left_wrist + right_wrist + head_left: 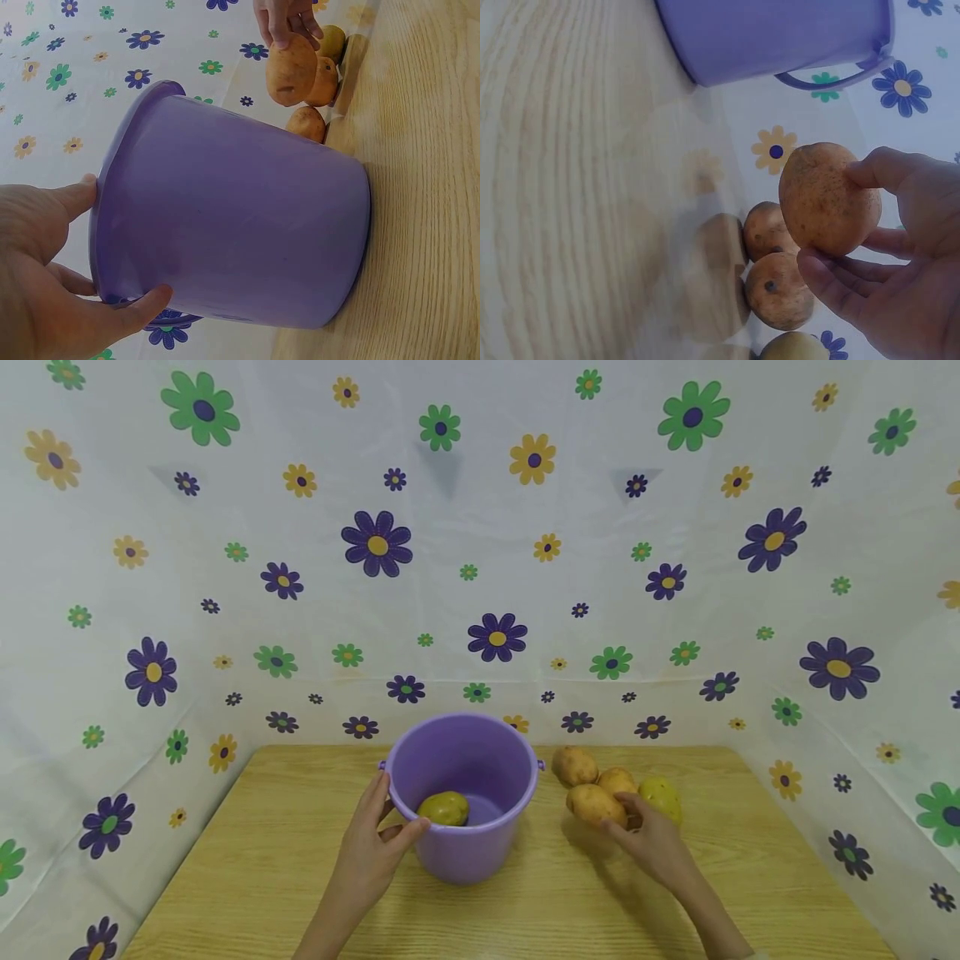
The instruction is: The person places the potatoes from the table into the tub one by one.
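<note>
A purple bucket stands upright on the wooden table, with a smooth green oval fruit lying inside it. My left hand holds the bucket at its left side, thumb at the front rim and fingers along the left rim; the left wrist view shows fingertips against the outer wall. To the right of the bucket my right hand grips a brown potato between thumb and fingers, raised off the table. Behind it lie two more potatoes, one farther back and one nearer, beside a speckled yellow-green fruit.
The wooden table is enclosed at the back and both sides by a white flower-printed sheet. A purple handle hangs down behind the bucket.
</note>
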